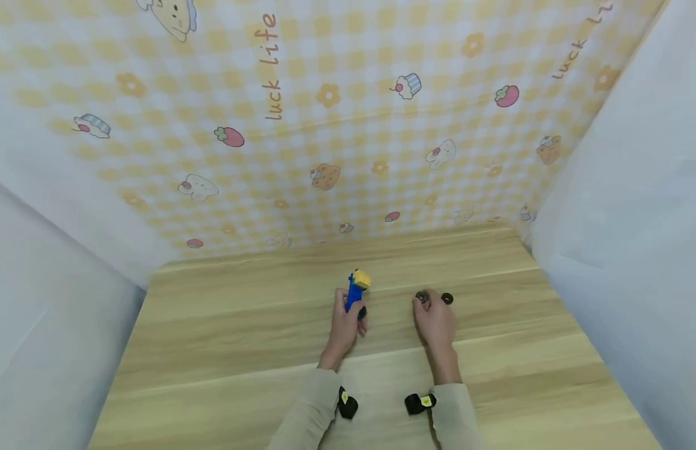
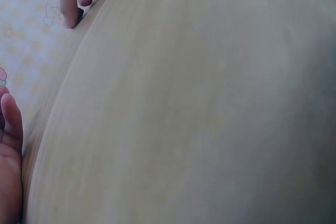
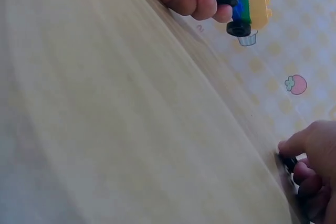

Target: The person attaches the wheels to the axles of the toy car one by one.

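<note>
A blue toy car (image 1: 355, 294) with a yellow block on one end is gripped by my left hand (image 1: 343, 322), thumb along its side. Black wheels (image 3: 239, 28) and a strip of green show on the car in the right wrist view. Farther right, my right hand (image 1: 436, 322) pinches a small black wheel (image 1: 422, 297) at the tabletop. Beside its knuckles a second black wheel (image 1: 447, 299) lies flat on the wood. In the left wrist view only part of my left hand (image 2: 9, 166) shows, and the car is out of sight there.
The wood-patterned tabletop (image 1: 241, 312) runs back to a yellow checked cloth (image 1: 348, 125) with printed pictures. White sheets (image 1: 635, 219) hang at both sides. Black straps with small cameras (image 1: 420, 404) sit at both wrists.
</note>
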`<control>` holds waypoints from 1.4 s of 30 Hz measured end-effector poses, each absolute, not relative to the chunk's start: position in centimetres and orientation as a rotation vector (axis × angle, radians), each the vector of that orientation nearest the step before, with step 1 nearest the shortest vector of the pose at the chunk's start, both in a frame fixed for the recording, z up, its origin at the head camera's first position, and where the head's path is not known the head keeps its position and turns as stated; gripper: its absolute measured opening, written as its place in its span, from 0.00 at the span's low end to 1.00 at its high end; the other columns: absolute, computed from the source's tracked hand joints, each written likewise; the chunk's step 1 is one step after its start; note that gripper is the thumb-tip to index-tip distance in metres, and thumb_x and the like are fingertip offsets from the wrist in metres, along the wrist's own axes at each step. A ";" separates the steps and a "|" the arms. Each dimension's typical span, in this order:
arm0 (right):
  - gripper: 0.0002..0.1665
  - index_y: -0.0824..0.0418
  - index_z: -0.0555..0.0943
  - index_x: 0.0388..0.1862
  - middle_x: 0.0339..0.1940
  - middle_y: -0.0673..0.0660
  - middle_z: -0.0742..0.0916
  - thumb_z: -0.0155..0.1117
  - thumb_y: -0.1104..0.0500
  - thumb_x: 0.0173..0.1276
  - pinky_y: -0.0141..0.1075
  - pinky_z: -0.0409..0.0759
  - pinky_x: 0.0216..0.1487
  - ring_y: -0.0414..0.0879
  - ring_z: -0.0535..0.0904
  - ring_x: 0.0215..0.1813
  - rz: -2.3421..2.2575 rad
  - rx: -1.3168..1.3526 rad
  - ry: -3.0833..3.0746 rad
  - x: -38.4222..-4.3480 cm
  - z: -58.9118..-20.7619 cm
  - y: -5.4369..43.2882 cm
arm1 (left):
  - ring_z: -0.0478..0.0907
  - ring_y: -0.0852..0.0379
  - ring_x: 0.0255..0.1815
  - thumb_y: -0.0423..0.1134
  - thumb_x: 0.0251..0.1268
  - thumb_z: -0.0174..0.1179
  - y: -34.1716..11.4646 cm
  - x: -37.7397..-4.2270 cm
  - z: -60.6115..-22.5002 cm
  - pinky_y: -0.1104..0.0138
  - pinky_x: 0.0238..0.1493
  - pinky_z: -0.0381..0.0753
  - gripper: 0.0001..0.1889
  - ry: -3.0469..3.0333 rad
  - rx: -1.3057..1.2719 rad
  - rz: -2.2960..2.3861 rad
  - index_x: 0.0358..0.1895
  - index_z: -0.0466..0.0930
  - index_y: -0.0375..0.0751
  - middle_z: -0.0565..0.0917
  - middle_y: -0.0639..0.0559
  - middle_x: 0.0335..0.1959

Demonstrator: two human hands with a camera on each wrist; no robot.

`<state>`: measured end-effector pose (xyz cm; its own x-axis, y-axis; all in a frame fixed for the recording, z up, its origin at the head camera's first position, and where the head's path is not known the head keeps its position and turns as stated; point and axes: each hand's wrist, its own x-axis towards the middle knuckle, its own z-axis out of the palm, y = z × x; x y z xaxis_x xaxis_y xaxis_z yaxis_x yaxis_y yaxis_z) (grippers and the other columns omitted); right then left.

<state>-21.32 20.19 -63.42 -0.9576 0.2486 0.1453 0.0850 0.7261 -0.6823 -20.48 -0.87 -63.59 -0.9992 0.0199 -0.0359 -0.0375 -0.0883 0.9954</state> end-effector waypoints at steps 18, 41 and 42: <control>0.09 0.59 0.76 0.39 0.27 0.53 0.86 0.66 0.56 0.70 0.29 0.77 0.27 0.41 0.78 0.25 2.503 -0.258 -1.781 -22.3 -61.1 18.5 | 0.65 0.57 0.26 0.45 0.80 0.45 -0.6 -22.0 -62.6 0.67 0.30 0.67 0.23 2.284 0.020 2.192 0.73 0.57 0.55 0.73 0.49 0.39; 0.09 0.59 0.79 0.41 0.30 0.48 0.87 0.65 0.55 0.71 0.32 0.84 0.39 0.40 0.84 0.34 2.613 -0.082 -1.805 -20.3 -63.8 12.1 | 0.66 0.39 0.24 0.38 0.83 0.26 -1.9 -21.1 -61.8 0.61 0.21 0.71 0.23 2.009 0.176 2.209 0.76 0.49 0.45 0.70 0.35 0.36; 0.09 0.60 0.80 0.41 0.30 0.48 0.87 0.65 0.54 0.71 0.32 0.84 0.40 0.40 0.84 0.34 2.609 -0.089 -1.837 -20.3 -63.8 12.0 | 0.66 0.40 0.24 0.38 0.83 0.23 -1.9 -21.3 -62.3 0.61 0.21 0.71 0.24 1.995 0.187 2.223 0.76 0.49 0.46 0.71 0.34 0.40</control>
